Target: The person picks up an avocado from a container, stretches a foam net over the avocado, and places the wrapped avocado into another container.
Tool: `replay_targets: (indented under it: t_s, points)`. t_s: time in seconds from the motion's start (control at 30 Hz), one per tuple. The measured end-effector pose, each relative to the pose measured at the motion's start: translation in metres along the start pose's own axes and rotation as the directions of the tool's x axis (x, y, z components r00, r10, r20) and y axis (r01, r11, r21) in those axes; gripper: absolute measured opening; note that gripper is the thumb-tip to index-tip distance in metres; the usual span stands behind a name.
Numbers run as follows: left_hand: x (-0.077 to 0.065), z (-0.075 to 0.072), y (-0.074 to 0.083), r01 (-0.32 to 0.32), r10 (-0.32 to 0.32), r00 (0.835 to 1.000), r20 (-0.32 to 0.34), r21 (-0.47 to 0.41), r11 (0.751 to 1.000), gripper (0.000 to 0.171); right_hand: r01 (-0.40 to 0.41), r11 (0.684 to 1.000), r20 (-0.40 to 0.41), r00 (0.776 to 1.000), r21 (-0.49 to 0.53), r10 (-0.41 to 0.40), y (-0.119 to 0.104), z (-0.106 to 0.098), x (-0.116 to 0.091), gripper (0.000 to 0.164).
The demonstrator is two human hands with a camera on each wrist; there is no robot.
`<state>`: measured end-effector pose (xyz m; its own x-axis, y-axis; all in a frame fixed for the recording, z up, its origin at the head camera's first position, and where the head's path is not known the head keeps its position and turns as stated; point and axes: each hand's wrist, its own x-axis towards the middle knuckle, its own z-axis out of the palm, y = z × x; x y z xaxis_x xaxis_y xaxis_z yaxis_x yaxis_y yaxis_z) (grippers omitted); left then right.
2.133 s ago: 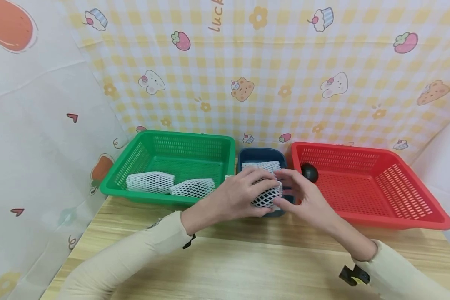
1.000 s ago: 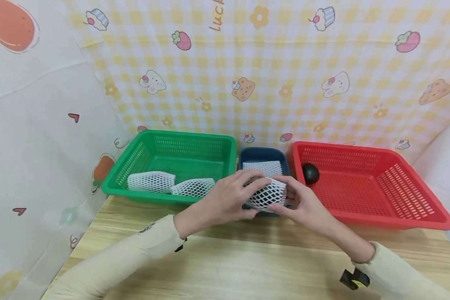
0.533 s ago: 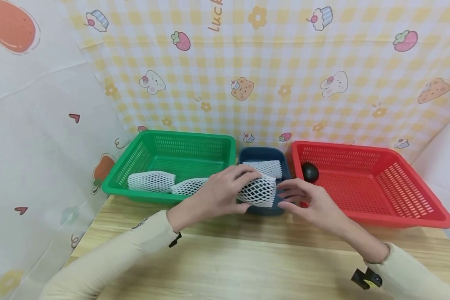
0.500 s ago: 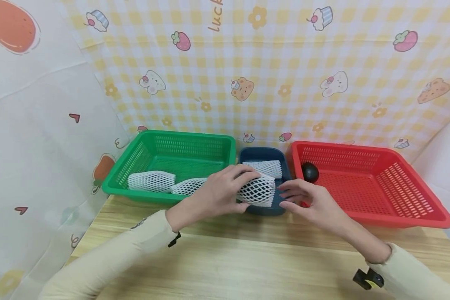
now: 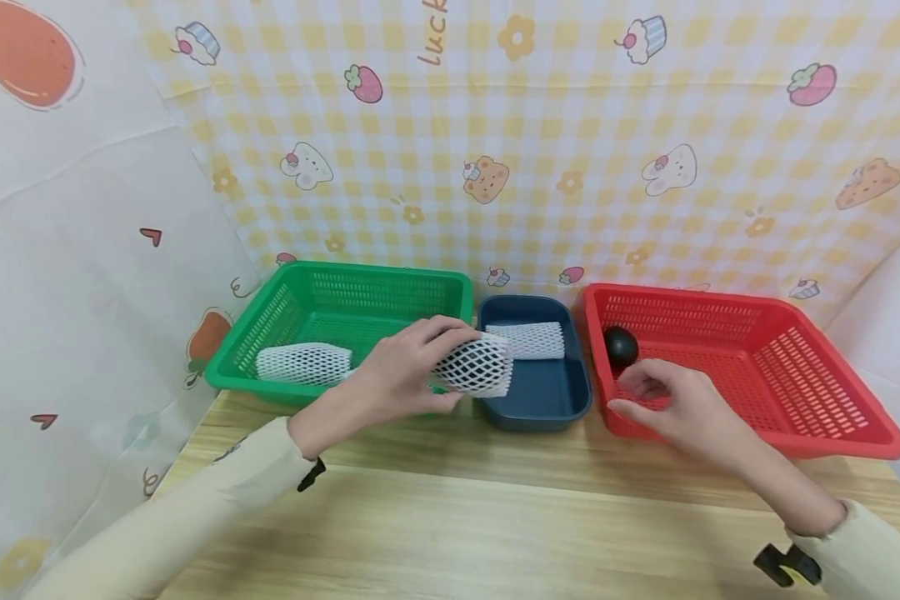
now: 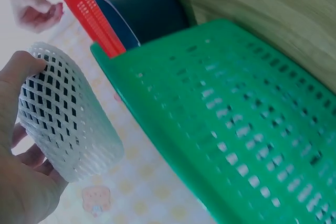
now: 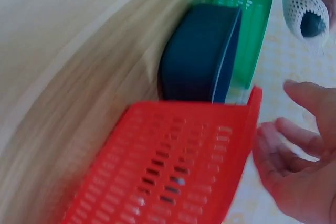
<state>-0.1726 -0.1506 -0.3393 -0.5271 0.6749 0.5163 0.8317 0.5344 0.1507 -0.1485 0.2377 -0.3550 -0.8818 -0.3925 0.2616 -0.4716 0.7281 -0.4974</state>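
Observation:
In the head view my left hand (image 5: 401, 371) grips a white foam fruit net (image 5: 478, 367) with a dark round object inside. It holds this over the front right corner of the green basket (image 5: 375, 329). The dark object (image 7: 313, 24) shows through the net's open end in the right wrist view. My right hand (image 5: 678, 408), fingers loosely bent and holding nothing, hovers over the front left rim of the red basket (image 5: 727, 383). Close by, a black ball (image 5: 620, 346) lies in that basket's left side.
Another white foam net (image 5: 536, 341) lies flat at the back of the dark blue bin (image 5: 540, 396), between the two baskets. One foam net (image 5: 303, 363) rests in the green basket's front; a second there is mostly behind my left arm. A patterned cloth (image 5: 525, 167) hangs behind.
The net with the dark object has moved left in my left hand, from over the blue bin toward the green basket. My right hand has let go and moved right to the red basket.

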Motion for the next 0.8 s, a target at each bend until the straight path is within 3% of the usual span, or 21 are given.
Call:
replay_targets:
  t_s: [0.2, 0.33, 0.63, 0.8]
  points:
    - [-0.013, -0.016, -0.009, 0.080, -0.080, 0.997, -0.001, -0.001, 0.997, 0.069, -0.033, 0.998, 0.160, 0.986, -0.046, 0.040, 0.007, -0.006, -0.003, 0.031]
    - [-0.020, -0.026, -0.015, 0.141, -0.141, 0.990, 0.017, 0.011, 0.990, 0.069, -0.007, 0.998, 0.235, 0.972, -0.058, 0.021, 0.010, -0.005, -0.004, 0.030]
    - [-0.035, -0.042, -0.032, 0.248, -0.250, 0.967, 0.041, 0.063, 0.967, 0.068, 0.074, 0.994, 0.260, 0.964, -0.074, -0.053, 0.011, -0.010, -0.005, 0.029]
    - [-0.041, -0.048, -0.043, 0.323, -0.329, 0.939, 0.097, 0.067, 0.944, 0.067, 0.106, 0.992, 0.264, 0.961, -0.062, -0.087, 0.013, -0.012, -0.006, 0.028]
